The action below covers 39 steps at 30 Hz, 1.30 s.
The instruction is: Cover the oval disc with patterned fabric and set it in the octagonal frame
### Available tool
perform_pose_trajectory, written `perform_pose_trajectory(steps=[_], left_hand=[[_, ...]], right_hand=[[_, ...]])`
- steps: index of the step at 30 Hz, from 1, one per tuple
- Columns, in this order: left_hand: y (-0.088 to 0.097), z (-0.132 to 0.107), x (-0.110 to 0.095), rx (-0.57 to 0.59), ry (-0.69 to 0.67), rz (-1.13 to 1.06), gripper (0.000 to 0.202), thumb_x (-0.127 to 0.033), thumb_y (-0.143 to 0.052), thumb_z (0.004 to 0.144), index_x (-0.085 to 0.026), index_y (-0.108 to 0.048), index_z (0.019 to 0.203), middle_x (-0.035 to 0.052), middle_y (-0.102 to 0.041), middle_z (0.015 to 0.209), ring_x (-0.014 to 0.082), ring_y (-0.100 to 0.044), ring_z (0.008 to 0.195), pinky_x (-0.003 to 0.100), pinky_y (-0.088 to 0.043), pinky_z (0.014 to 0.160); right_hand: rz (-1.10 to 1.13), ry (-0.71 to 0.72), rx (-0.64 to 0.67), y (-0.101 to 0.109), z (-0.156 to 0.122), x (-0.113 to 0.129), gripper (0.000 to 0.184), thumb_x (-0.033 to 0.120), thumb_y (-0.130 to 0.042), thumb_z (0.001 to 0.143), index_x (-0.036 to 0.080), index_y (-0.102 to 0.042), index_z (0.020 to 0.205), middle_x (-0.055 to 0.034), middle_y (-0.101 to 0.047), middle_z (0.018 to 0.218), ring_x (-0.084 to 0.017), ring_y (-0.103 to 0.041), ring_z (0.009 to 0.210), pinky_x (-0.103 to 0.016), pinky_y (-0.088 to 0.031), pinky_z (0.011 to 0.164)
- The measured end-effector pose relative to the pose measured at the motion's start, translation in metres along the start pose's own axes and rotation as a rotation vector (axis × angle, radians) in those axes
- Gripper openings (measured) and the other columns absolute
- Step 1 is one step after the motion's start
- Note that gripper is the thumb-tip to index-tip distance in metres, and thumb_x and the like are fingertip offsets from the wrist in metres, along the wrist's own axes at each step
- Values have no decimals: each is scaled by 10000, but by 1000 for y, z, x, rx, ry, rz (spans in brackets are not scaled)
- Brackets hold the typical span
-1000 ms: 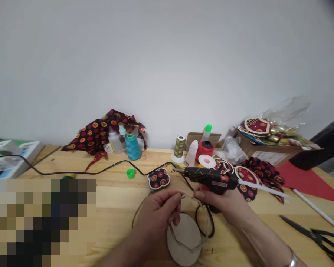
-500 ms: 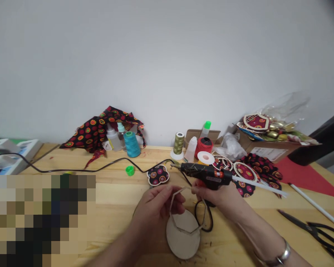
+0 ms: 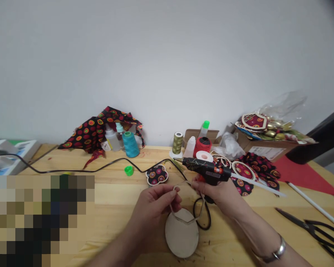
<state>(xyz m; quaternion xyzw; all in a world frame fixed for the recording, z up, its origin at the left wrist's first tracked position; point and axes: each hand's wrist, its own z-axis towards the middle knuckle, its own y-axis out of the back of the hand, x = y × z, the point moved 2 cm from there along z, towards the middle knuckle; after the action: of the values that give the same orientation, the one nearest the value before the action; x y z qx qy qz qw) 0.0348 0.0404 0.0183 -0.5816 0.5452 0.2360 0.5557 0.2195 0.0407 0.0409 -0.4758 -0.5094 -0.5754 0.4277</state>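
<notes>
A shiny silver-coloured metal band (image 3: 280, 249) circles the right wrist (image 3: 265, 239).

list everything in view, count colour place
table: 1, wooden, below
frame: 1, pale, centre
glue gun: 1, black, centre
disc: 1, beige, front
flower piece: 1, patterned, centre
cap: 1, green, middle
cord: 1, black, across table
power strip: 1, white, left
cloths: several, patterned, back
rimmed pieces: several, patterned, right
spools: 4, teal, olive, red, white, back
bottles: 4, translucent, back
boxes: 2, brown, back
sheet: 1, red, right
sticks: 2, white, right
scissors: 1, black, right
bracelet: 1, silver, right
left hand: 1, grip on frame
right hand: 1, grip on glue gun
</notes>
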Motion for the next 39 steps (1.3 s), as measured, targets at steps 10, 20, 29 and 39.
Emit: perform_pose_trajectory(steps=[10,20,29,39], left_hand=[[-6,-4,2,9,11,-14,299,-371,-827,653,-100,-754,754,28,-643,581,86,-527,457,193,-403,436],[0,-1,1,-97,3,-183,303,-361,-832,640,-132,-733,811,38,-693,681,108,-604,537,212,-467,504],[-2,-1,0,-89,-43,-27,383,-477,-825,623,-152,-744,809,24,-685,711,74,-558,504,190,-413,474],[0,3,3,-15,-30,59,333,-438,-824,633,-131,-714,696,10,-640,610,70,-509,457,181,-376,425]], right_hand=[[33,-73,72,-7,-6,5,106,261,-745,590,170,-707,627,-21,-682,589,-151,-577,545,-280,-456,527],[-7,-47,12,-5,-2,2,108,272,-727,623,176,-682,643,-14,-671,620,-160,-577,600,-310,-467,601],[-30,-43,132,-5,-4,-2,135,284,-728,630,176,-698,705,-33,-695,701,-168,-595,647,-306,-480,608],[-34,-39,163,-6,-5,-1,169,319,-717,634,176,-673,714,-30,-682,721,-160,-578,663,-304,-479,633]])
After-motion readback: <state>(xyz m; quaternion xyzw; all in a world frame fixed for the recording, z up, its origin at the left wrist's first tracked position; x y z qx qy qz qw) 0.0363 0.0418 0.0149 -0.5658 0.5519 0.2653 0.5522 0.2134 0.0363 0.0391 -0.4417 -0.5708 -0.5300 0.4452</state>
